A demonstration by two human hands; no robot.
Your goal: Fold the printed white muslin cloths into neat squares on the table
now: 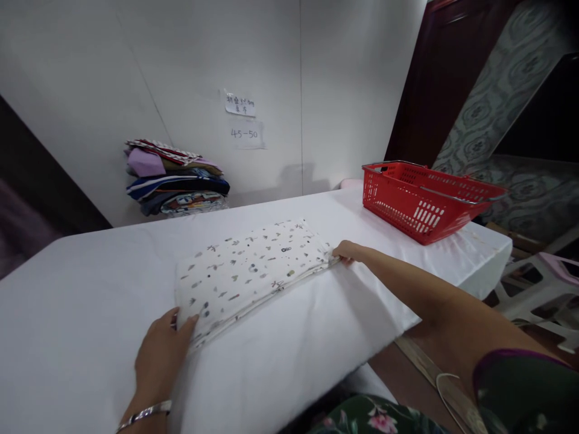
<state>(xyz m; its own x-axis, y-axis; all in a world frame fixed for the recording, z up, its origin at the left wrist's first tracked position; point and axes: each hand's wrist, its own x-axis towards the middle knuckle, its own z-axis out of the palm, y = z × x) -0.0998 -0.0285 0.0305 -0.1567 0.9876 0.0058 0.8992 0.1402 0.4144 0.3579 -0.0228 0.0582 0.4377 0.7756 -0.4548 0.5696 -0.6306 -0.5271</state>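
A white cloth with a small plant-and-leaf print (253, 265) lies folded into a long rectangle on the white-covered table (289, 349). Several layers show along its near edge. My left hand (165, 349) grips its near left corner, thumb on top and the other fingers at the side or beneath. A silver bracelet circles that wrist. At the opposite end, my right hand (347, 251) pinches the near right corner between thumb and fingers. The cloth stays flat between both hands.
A red plastic basket (407, 205) with metal handles stands at the table's right end. Folded fabrics (178, 181) are piled at the back left against the wall. Two paper notes (248, 134) hang on the wall. A white plastic stool (538, 289) is at the right.
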